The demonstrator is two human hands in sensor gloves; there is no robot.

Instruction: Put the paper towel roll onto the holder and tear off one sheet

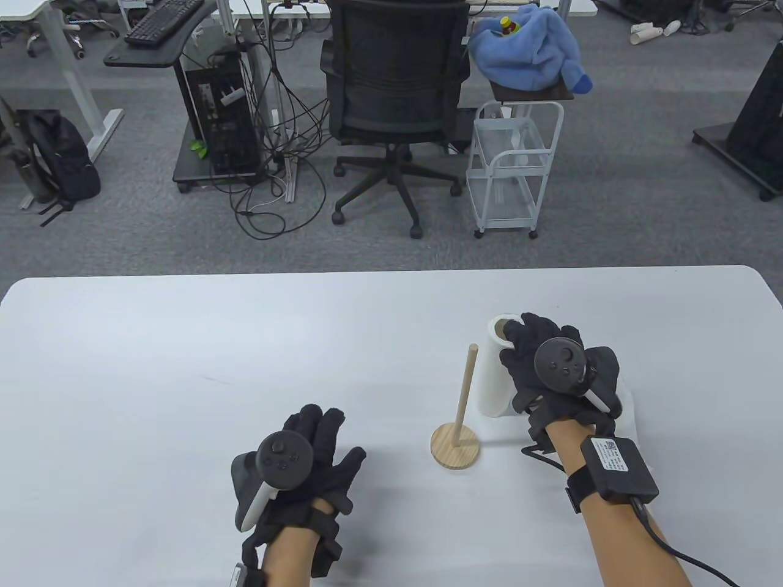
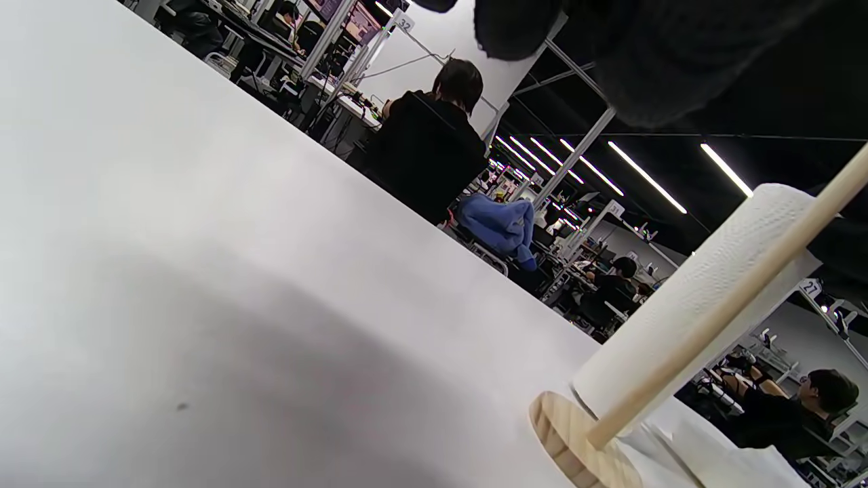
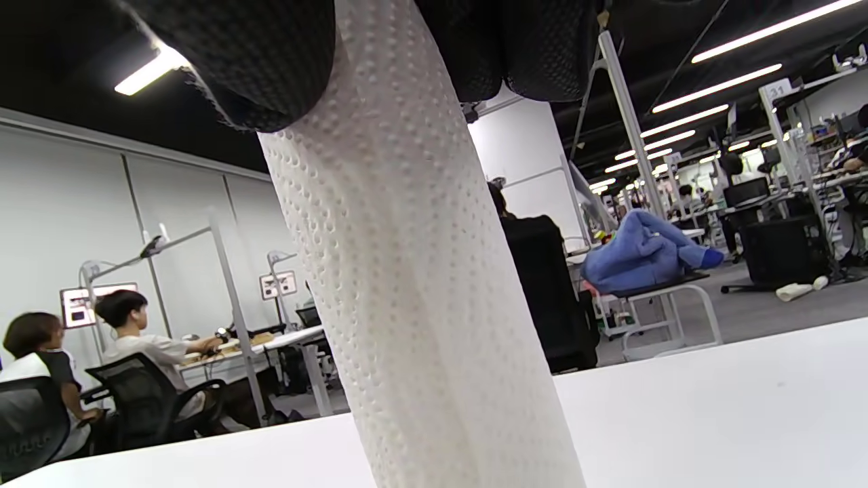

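A broad white surface (image 1: 183,342) with rounded corners fills the lower half of the table view. Beyond it on grey carpet stand a black mesh office chair (image 1: 394,79), a black computer tower on a wheeled stand (image 1: 220,116) and a white wire cart with a blue fleece garment heaped on top (image 1: 529,52); a bottle with a yellow cap pokes out of the fleece, its label too small to read.

The white embossed paper towel roll (image 1: 494,373) stands upright on the surface right of centre, its cardboard core open at the top. The right hand (image 1: 553,367) is wrapped over the roll's upper end, fingers curled round it; the right wrist view shows the dimpled paper close up (image 3: 420,285) with gloved fingers (image 3: 258,61) clamped at its top, detail the overhead camera lacks. A loose white sheet lies on the surface near the roll's foot.

The pale wooden holder, a round base with a thin upright dowel (image 1: 456,437), stands just left of the roll, dowel bare. The left wrist view shows dowel and roll overlapping (image 2: 712,305), and numbered signs reading 32 and 21 in the room behind.

The left hand (image 1: 306,465) rests flat on the surface, well left of the holder, fingers straight and spread, holding nothing.
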